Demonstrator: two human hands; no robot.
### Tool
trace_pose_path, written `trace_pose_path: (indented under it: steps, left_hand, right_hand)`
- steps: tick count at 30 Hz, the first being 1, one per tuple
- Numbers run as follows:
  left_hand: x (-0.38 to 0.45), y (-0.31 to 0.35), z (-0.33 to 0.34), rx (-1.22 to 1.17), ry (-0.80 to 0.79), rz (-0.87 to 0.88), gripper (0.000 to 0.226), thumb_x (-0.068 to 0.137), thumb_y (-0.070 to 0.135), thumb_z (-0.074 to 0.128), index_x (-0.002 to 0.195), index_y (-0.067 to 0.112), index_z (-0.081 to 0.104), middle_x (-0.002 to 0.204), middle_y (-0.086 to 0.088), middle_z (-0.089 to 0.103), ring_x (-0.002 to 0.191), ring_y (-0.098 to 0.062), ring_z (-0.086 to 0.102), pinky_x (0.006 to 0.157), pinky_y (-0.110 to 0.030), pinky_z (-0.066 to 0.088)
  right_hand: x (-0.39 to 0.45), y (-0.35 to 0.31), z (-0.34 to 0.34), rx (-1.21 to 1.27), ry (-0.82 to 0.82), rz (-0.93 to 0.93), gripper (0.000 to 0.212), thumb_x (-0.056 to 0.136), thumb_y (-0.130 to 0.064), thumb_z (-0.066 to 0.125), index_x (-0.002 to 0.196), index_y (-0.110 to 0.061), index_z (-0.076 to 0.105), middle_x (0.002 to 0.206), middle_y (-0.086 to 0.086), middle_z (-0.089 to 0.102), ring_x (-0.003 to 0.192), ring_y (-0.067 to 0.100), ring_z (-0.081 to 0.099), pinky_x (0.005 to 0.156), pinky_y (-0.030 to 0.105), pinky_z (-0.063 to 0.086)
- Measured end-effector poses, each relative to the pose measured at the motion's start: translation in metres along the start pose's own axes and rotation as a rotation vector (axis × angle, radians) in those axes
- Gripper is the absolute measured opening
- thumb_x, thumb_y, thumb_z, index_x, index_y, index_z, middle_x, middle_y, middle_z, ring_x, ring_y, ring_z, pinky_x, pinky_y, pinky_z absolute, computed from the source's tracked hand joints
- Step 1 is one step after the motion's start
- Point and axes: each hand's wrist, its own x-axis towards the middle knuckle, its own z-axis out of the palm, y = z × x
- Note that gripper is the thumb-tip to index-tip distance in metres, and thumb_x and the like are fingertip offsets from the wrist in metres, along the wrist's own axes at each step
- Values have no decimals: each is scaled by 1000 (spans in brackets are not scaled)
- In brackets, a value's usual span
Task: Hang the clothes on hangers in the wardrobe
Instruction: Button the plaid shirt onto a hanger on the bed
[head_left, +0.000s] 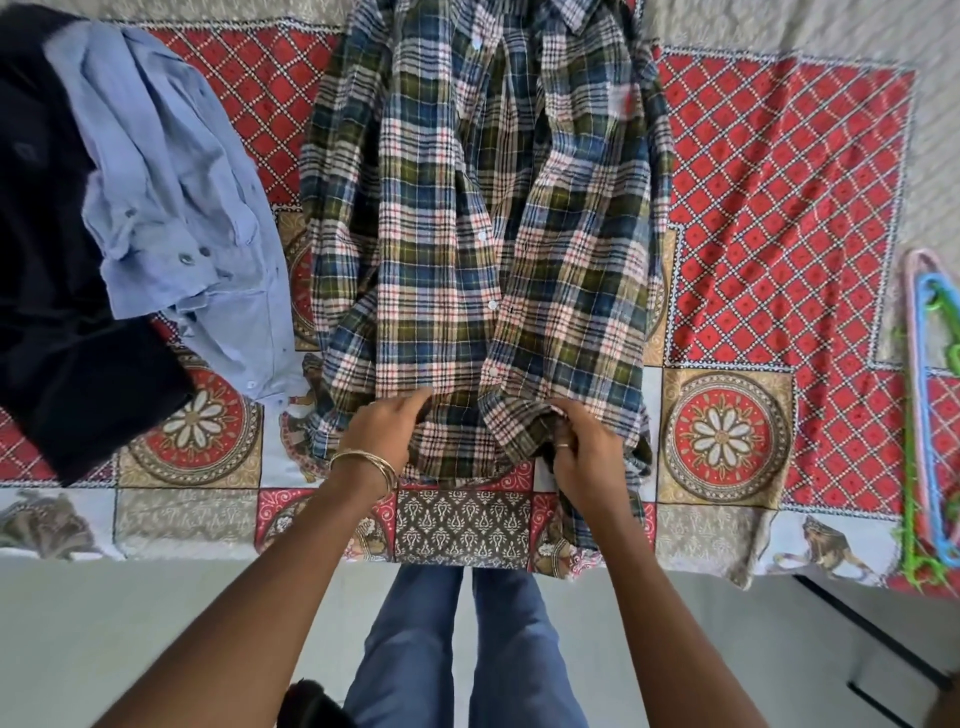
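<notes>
A plaid shirt (483, 218) in blue, green, red and white lies spread flat on the bed, collar at the far end. My left hand (387, 428), with thin bangles at the wrist, pinches the fabric near the shirt's bottom hem. My right hand (584, 449), wearing a ring, grips the bunched hem on the other side of the button placket. A light blue shirt (176, 192) lies crumpled at the left, partly over a dark navy garment (47, 291). Plastic hangers, blue (927, 415), pink and green, lie at the bed's right edge.
The bed carries a red patterned bedspread (779, 197) with medallion tiles along its near edge. My jeans-clad legs (467, 649) stand against the bed on a pale floor. A dark frame shows at the lower right.
</notes>
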Motion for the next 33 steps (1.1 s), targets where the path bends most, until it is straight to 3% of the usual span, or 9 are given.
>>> trace_pose_path:
  steps: [3, 8, 11, 13, 15, 18, 23, 27, 33]
  left_hand:
    - [0, -7, -15, 130, -210, -146, 39, 100, 17, 30, 137, 23, 44, 128, -15, 56, 108, -33, 58, 91, -42, 48]
    - [-3, -3, -45, -66, -736, -365, 35, 86, 23, 64, 117, 9, 57, 119, -16, 57, 82, -27, 57, 87, -35, 49]
    - [3, 4, -49, 122, -706, -294, 37, 93, 22, 60, 124, 5, 53, 102, -15, 67, 71, -26, 61, 68, -31, 54]
    - [10, 8, -43, 129, -387, -174, 29, 93, 26, 58, 117, 9, 60, 93, -12, 67, 72, -25, 63, 65, -31, 55]
    - [22, 17, -37, -112, -49, -25, 15, 93, 27, 57, 101, 20, 67, 85, -5, 68, 67, -19, 61, 61, -28, 52]
    - [26, 40, -35, -533, 124, 74, 21, 94, 11, 54, 102, 20, 71, 90, -1, 72, 71, -13, 65, 66, -20, 50]
    - [65, 45, -12, -428, 163, -46, 28, 88, 0, 55, 108, 11, 71, 110, -9, 68, 104, -26, 61, 95, -28, 46]
    - [77, 42, 5, -332, 207, -94, 21, 85, 9, 65, 104, 13, 72, 107, -8, 66, 101, -25, 61, 93, -33, 48]
    - [81, 46, 5, -114, 95, -122, 12, 89, 22, 63, 95, 15, 70, 97, -9, 67, 90, -31, 65, 75, -41, 56]
  right_hand:
    - [-12, -4, 4, -307, -300, 38, 29, 93, -12, 49, 120, -16, 60, 85, 0, 64, 66, 17, 55, 53, 20, 38]
    - [-26, -16, 8, -657, -767, 202, 29, 91, -27, 54, 116, -13, 56, 113, 8, 64, 105, 31, 62, 87, 40, 50]
    - [-6, -18, 13, -626, -987, 264, 46, 83, -37, 68, 118, -11, 54, 121, 12, 60, 110, 34, 58, 94, 47, 49]
    - [10, -27, 13, -482, -895, 243, 35, 86, -37, 65, 109, -11, 56, 112, 11, 61, 100, 32, 60, 88, 43, 52]
    - [29, -38, 20, -273, -565, 183, 14, 93, -22, 56, 98, -9, 60, 98, 8, 64, 87, 27, 62, 73, 34, 54]
    - [43, -58, 36, -24, -226, 224, 9, 94, -13, 58, 101, -9, 62, 91, 5, 67, 80, 19, 63, 63, 21, 47]
    - [63, -55, 75, -147, -213, 313, 40, 89, -28, 67, 120, -6, 53, 121, 12, 55, 109, 31, 54, 83, 39, 49]
    - [60, -51, 88, -375, -243, 321, 46, 94, -19, 60, 133, -5, 41, 141, 16, 39, 126, 36, 41, 91, 42, 49]
    - [56, -34, 94, 64, 29, 486, 21, 89, -12, 65, 110, -8, 68, 107, 9, 65, 86, 22, 64, 77, 37, 56]
